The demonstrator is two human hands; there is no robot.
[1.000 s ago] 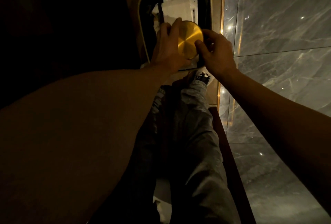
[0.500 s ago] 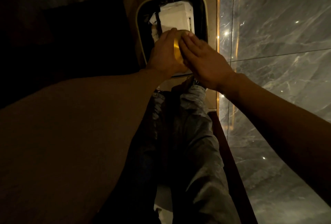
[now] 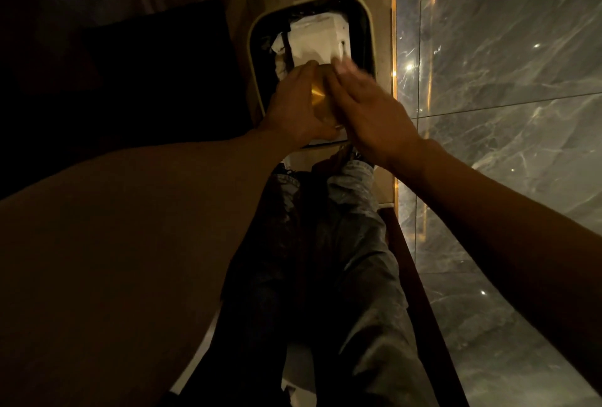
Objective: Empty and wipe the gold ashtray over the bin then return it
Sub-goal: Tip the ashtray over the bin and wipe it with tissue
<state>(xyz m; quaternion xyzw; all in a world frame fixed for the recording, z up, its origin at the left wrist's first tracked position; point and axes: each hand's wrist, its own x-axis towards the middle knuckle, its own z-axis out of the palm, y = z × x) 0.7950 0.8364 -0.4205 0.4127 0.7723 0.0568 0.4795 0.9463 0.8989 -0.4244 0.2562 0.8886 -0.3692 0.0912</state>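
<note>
In the upper middle of the frame the left hand (image 3: 294,107) grips the gold ashtray (image 3: 317,98) on edge, fingers curled over its top rim, holding it above the lower half of the bin (image 3: 252,48). Only a narrow gold strip shows between the two hands. The right hand (image 3: 371,110) lies flat with fingers stretched out against the ashtray's face, its fingertips blurred; it grasps nothing that can be made out. The bin's pale rounded rim frames a dark interior with white paper waste (image 3: 317,40) in its upper part, open and uncovered above the hands. Just right of the bin runs a lit gold strip (image 3: 393,48) edging the grey marble wall (image 3: 505,80), leaving little room on that side. Left of the bin sits a dark shape, unclear in the shadow. The person's trousered legs (image 3: 342,260) fill the lower middle
</note>
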